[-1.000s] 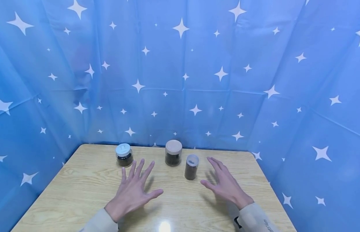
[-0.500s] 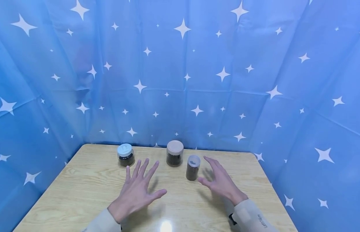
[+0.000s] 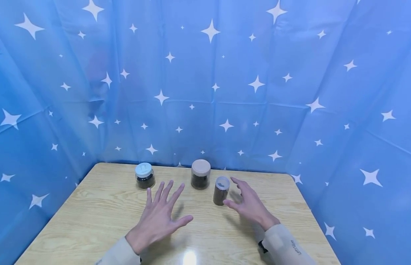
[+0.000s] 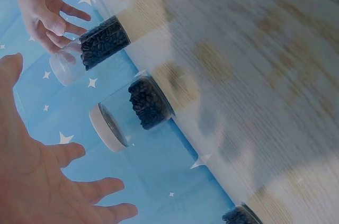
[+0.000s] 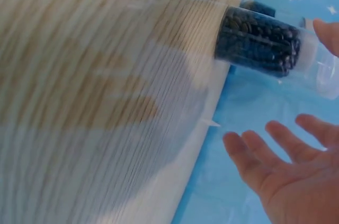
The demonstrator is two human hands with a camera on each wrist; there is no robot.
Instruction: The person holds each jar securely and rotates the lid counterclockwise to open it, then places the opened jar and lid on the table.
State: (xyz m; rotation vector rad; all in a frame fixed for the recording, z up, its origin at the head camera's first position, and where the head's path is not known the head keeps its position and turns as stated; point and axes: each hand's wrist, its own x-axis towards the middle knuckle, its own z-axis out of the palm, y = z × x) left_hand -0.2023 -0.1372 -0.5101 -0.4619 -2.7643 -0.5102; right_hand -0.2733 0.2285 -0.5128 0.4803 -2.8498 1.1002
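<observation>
Beside the tall, narrow jar [image 3: 220, 193] of dark beans hovers my right hand [image 3: 250, 204], its thumb and fingers parted around the jar's right side. The right wrist view shows this clear jar [image 5: 259, 41] with a gap between it and the fingers. My left hand [image 3: 157, 219] is spread flat above the table, holding nothing. Just beyond its fingertips stands a squat jar with a light blue lid [image 3: 145, 176]. A wider jar with a pinkish lid [image 3: 200, 175] stands between the hands, farther back; its beans [image 4: 147, 105] show in the left wrist view.
All three jars stand upright on a light wood-grain table [image 3: 92, 221]. A blue curtain with white stars [image 3: 192, 73] hangs behind the back edge and along both sides. A bright light reflection lies on the table near the front.
My right hand has moved left, closer to the tall narrow jar. The left hand stays spread, shifting slightly right in the view along with the scene. The jars stand where they were.
</observation>
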